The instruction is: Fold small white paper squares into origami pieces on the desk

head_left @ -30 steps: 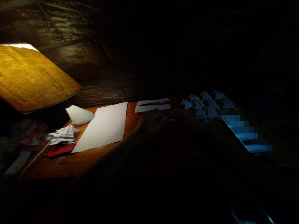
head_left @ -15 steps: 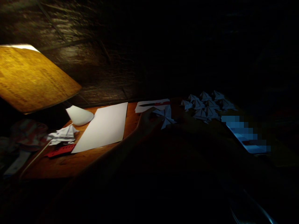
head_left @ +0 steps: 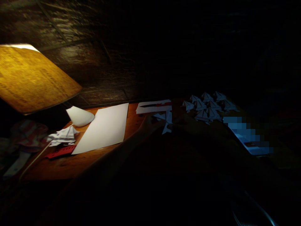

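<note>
A white folded-paper figure (head_left: 167,119) is held between the left hand (head_left: 150,123) and the dimly lit right hand (head_left: 184,123), above the wooden table (head_left: 58,166); behind it, a red-handled knife (head_left: 156,105) is laid on stacked white paper (head_left: 145,110), and similar paper figures (head_left: 213,106) are grouped rightward, near a lit smartphone (head_left: 244,138)

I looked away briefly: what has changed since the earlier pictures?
The folded paper, a thin edge-on strip a second ago, has been turned to show its spread points. The left hand keeps hold of it; the right hand is too dim to judge its grip. The knife, large sheet and cluster of paper shapes stayed put.
</note>
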`<move>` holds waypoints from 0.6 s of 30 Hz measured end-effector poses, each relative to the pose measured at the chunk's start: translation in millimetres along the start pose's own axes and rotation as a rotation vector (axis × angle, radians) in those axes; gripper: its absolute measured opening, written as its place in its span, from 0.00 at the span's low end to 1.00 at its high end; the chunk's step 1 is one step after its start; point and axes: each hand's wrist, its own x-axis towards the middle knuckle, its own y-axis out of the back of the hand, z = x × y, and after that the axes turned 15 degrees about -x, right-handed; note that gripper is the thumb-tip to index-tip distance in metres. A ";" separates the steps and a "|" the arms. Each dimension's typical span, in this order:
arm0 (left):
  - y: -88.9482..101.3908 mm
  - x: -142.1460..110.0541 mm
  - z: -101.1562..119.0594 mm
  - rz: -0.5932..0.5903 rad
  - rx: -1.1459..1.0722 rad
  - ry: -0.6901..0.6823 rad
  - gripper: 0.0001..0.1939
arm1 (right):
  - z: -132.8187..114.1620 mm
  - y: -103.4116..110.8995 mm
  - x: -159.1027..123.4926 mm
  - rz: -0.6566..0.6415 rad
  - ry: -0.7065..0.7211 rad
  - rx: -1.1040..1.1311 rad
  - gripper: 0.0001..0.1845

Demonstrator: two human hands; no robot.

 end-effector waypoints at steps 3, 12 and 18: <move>-1.6 -1.5 -3.6 -0.013 0.019 0.031 0.16 | 1.6 0.7 1.0 -0.012 0.032 -0.016 0.30; 2.1 -1.9 -6.0 -0.022 0.010 0.098 0.17 | 3.2 1.0 -1.8 -0.061 0.025 0.010 0.28; 1.9 -3.2 -10.5 0.089 0.003 0.137 0.18 | -0.8 2.8 -1.6 -0.072 0.052 -0.032 0.29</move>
